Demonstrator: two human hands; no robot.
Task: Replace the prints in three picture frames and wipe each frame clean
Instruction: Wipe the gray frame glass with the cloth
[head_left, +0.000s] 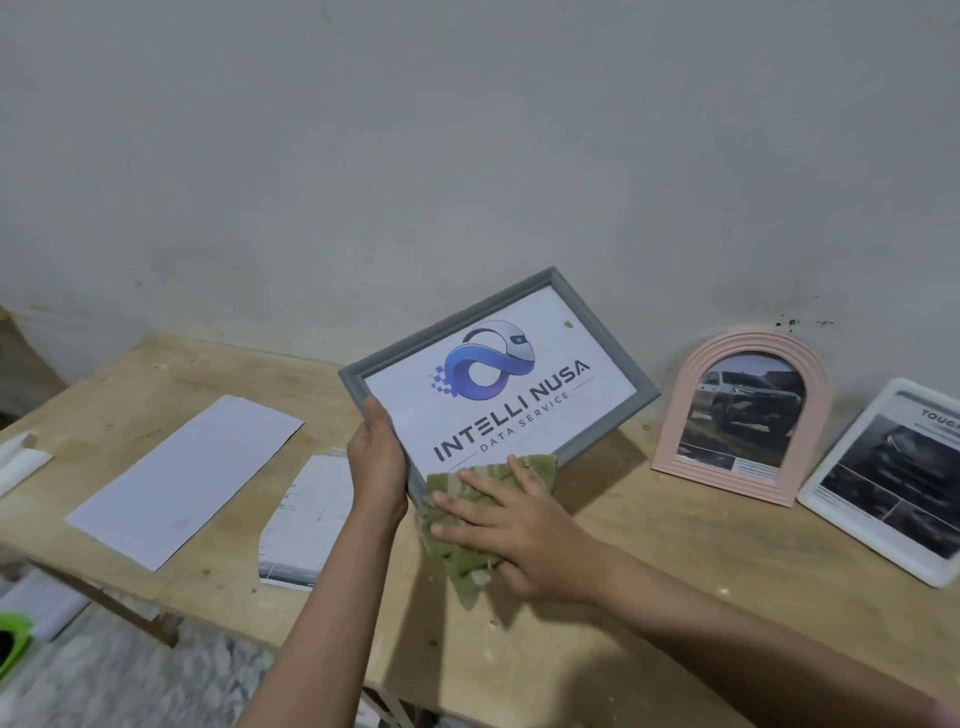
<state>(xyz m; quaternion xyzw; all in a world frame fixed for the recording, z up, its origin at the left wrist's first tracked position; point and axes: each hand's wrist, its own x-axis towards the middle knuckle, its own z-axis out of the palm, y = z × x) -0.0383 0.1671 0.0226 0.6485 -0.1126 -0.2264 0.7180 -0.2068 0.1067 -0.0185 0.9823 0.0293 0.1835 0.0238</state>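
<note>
A grey rectangular frame (613, 415) with an "Intelli Nusa" logo print is held tilted above the wooden table (649, 597). My left hand (376, 462) grips its left edge, thumb on the front. My right hand (514, 525) presses a green cloth (457, 556) with spread, straight fingers against the frame's lower corner. A pink arched frame (680, 410) with a car photo leans on the wall to the right. Beside it a white frame (826, 499) with dark car pictures also leans back, cut off by the view's right edge.
A blank white sheet (182, 478) lies on the table's left part. A printed sheet (306, 519) lies next to it, near my left forearm. A white object (18, 460) sits at the far left edge. A green item (13, 644) is on the floor, lower left.
</note>
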